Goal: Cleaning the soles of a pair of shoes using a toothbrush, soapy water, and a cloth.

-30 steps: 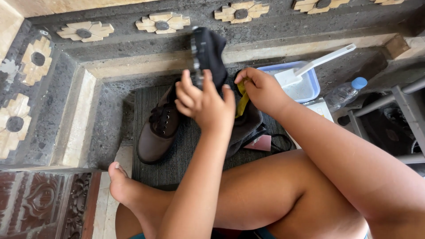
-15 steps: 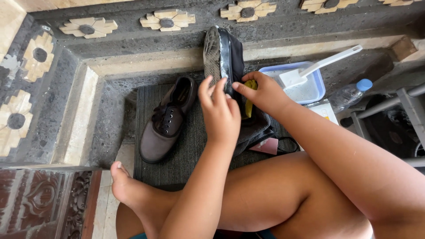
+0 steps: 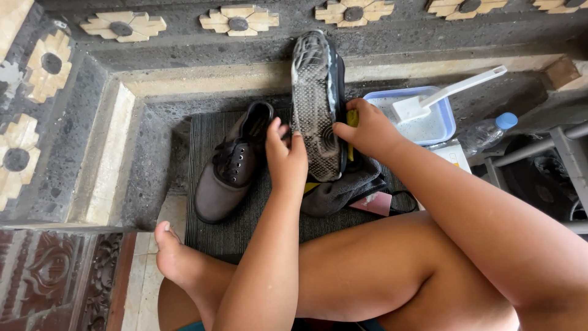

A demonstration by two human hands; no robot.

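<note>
Left hand (image 3: 286, 156) grips the near edge of the upturned dark shoe with soapy grey tread sole (image 3: 315, 104). Right hand (image 3: 366, 129) clasps its far edge, fingers closed. A matching brown lace-up shoe (image 3: 233, 165) lies just left on the ribbed dark mat (image 3: 208, 236), crowding that side.

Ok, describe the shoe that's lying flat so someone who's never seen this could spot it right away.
Start at the dark ribbed mat in the stone recess. On its left part lies a grey-brown lace-up shoe, toe toward the person. Unlike the other shoe, held sole-outward between the left hand and right hand, this one rests flat and untouched.
</note>
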